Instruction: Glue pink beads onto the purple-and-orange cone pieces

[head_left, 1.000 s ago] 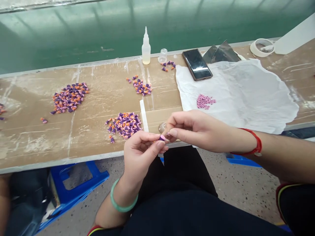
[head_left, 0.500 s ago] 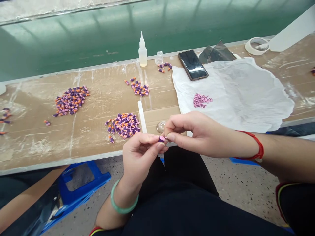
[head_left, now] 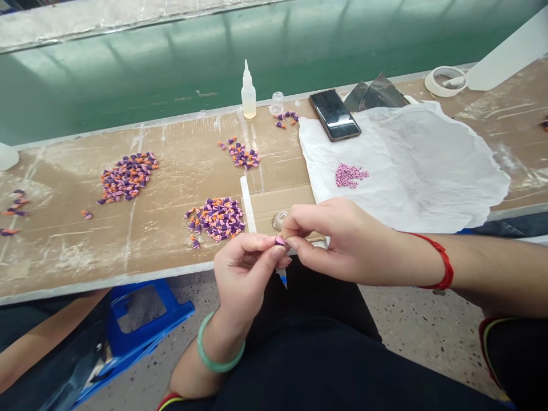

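I saw the left hand (head_left: pixel 246 279) and the right hand (head_left: pixel 342 240) meet just above the front edge of the desk (head_left: pixel 107 282), with their fingertips closed together on a small purple-and-pink piece (head_left: pixel 279 241). Both hands were grasping it, and most of it was hidden by the fingers. A green bangle (head_left: pixel 220 354) circled the left wrist, and a red cord (head_left: pixel 445 268) circled the right. Just beyond the left hand lay a heap of purple-and-orange pieces (head_left: pixel 215 220), beside a white strip (head_left: pixel 247 202). A clear round object (head_left: pixel 279 220) sat just behind the right fingers. Beyond the right hand spread a crumpled white sheet (head_left: pixel 398 171) bearing a patch of pink pieces (head_left: pixel 351 175). Farther ahead of both hands, I could see a phone (head_left: pixel 334 114), a plastic dropper bottle (head_left: pixel 248 97) and a small glass jar (head_left: pixel 277 103).
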The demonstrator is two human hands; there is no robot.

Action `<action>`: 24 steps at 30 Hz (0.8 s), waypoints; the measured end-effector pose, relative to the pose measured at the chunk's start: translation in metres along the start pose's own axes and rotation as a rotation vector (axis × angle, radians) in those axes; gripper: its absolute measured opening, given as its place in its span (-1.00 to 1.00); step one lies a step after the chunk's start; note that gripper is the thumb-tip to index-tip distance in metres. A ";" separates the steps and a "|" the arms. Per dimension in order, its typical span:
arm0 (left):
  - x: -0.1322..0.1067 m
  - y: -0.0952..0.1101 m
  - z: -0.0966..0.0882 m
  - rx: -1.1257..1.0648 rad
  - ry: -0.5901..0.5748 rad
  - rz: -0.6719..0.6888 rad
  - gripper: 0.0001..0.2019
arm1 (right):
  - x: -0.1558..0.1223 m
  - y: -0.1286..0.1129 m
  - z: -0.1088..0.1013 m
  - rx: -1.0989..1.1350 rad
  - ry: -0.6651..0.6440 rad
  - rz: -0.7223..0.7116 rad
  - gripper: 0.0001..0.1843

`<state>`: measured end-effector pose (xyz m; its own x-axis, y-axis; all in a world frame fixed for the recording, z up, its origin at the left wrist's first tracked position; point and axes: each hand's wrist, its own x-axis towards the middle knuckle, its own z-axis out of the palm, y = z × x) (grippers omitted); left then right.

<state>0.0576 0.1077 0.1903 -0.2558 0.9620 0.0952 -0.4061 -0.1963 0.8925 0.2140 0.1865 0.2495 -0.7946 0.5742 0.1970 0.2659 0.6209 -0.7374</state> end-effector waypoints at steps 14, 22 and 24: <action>0.003 0.000 -0.005 0.123 0.009 -0.039 -0.80 | 0.001 0.006 0.006 -0.057 -0.010 -0.050 -0.84; 0.020 0.013 -0.038 0.329 0.101 -0.195 -0.73 | -0.008 0.028 -0.009 0.036 0.043 0.167 -0.77; 0.025 0.019 -0.045 0.420 0.121 -0.168 -0.76 | -0.014 0.035 -0.015 0.051 0.092 0.190 -0.75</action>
<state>0.0041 0.1197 0.1895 -0.3277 0.9399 -0.0959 -0.0665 0.0783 0.9947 0.2422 0.2083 0.2308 -0.6794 0.7258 0.1077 0.3763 0.4706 -0.7981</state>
